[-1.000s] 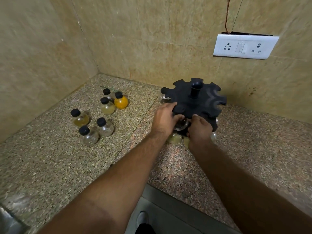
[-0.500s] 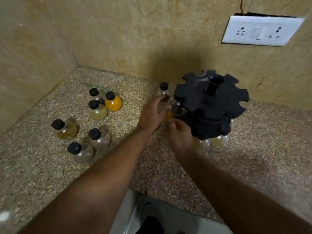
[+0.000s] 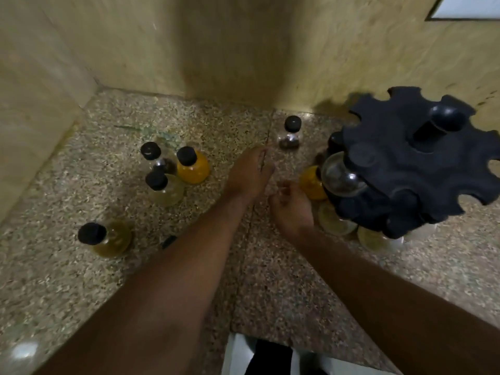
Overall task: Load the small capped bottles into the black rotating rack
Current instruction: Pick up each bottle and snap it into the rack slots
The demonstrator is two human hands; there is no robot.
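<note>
The black rotating rack (image 3: 422,161) stands at the right on the stone counter, with several round bottles hanging in its slots, among them a clear bottle (image 3: 341,177) and an orange one (image 3: 311,182). My left hand (image 3: 250,173) lies flat and open over the counter, left of the rack, holding nothing. My right hand (image 3: 290,209) is loosely curled beside the rack's lower bottles, with nothing visible in it. Loose capped bottles stand to the left: an orange bottle (image 3: 192,167), a pale yellow one (image 3: 165,188), a clear one (image 3: 154,158), an amber one (image 3: 109,236). Another clear bottle (image 3: 290,132) stands behind my left hand.
Tiled walls close off the counter at the back and left, forming a corner (image 3: 94,85). A white switch plate (image 3: 465,8) is on the wall at the top right. The counter's front edge (image 3: 270,336) runs below my arms.
Both hands have pulled back from the rack towards the left. The camera has moved closer and tilted down, so the rack now sits at the right edge.
</note>
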